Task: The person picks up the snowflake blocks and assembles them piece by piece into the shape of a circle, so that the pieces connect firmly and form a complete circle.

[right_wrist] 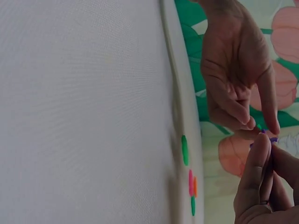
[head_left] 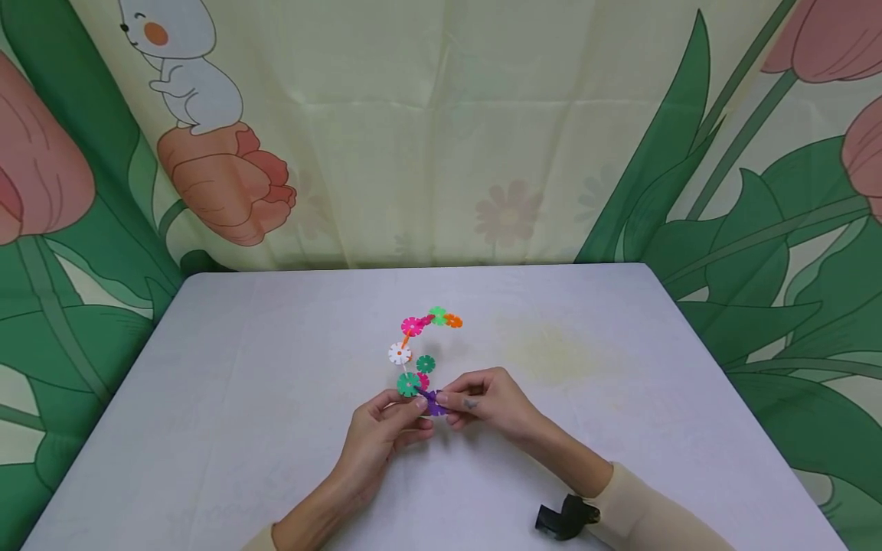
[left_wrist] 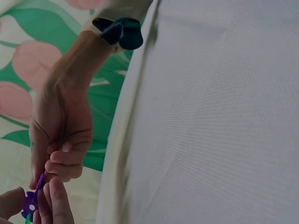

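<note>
Over the front middle of the table, my left hand (head_left: 382, 436) and right hand (head_left: 492, 402) meet at purple notched plastic discs (head_left: 436, 404). Left thumb and fingers pinch one purple disc (left_wrist: 31, 205), seen face-on with a round hole in the left wrist view. Right thumb and forefinger pinch a second purple disc (left_wrist: 39, 181), which stands edge-on where it meets the first. Just beyond the left fingertips is a green disc (head_left: 409, 384). From there a curved row runs away through a white disc (head_left: 400, 353), a pink disc (head_left: 412, 327) and a light green disc (head_left: 438, 315).
An orange disc (head_left: 453, 321) is at the row's far end. Another green disc (head_left: 425, 363) and a pink disc (head_left: 423, 380) sit inside the curve. A black wrist device (head_left: 568, 518) is at the right sleeve. Behind the white table (head_left: 276, 329) hangs a printed curtain (head_left: 441, 138).
</note>
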Tool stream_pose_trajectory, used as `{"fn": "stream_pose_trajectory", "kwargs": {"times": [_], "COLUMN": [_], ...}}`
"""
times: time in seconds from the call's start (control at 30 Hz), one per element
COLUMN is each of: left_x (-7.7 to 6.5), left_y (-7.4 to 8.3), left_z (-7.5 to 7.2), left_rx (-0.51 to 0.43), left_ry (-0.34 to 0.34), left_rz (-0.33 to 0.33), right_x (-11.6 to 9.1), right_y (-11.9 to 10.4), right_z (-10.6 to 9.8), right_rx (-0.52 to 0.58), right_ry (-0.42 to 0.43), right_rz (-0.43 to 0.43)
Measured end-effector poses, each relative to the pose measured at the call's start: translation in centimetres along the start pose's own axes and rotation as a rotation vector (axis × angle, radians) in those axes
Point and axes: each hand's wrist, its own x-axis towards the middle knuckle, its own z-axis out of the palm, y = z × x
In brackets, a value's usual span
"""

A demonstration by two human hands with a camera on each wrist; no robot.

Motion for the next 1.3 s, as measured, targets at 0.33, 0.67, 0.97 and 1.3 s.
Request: {"fn": "stream_pose_trajectory", "kwargs": {"times": [0.33, 0.67, 0.97, 1.3], "left_x": [0.1, 0.6, 0.2, -0.4], "left_y": [0.0, 0.7, 1.8, 1.6], "left_z": [-0.6, -0.8, -2.1, -2.1], "left_rx": [0.014, 0.095, 0.068, 0.104], "left_ry": [0.001, 0.111, 0.127, 0.107], "left_rz": [0.023, 0.060, 0.046, 0.010], "right_x": [0.6, 2.0, 3.4, 3.3], "right_y": [0.1, 0.9, 0.9, 0.8], "right_z": [1.7, 1.8, 2.7, 2.1], "right_rx": [0.035, -0.263, -0.811, -0.693], "right_ry": [0.050, 0.040, -0.085, -0.062], "right_rz": [-0.009, -0.067, -0.259, -0.160]}}
